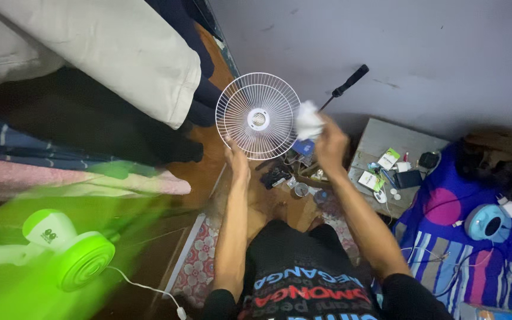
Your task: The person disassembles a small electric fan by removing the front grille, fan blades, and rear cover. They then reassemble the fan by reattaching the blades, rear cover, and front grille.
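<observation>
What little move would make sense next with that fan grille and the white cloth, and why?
Probably press the white cloth onto the fan grille and wipe along its wires. The left hand holds the grille up by its lower rim, and the right hand has the bunched cloth right at its right edge.

Plain grey wall (386,41) ahead, dim light. Brown floor (208,166) with patterned rug (200,261). Low grey bench (380,139) at right, bedding (481,278) in bright stripes beside it, folded blankets (90,53) piled left.
</observation>
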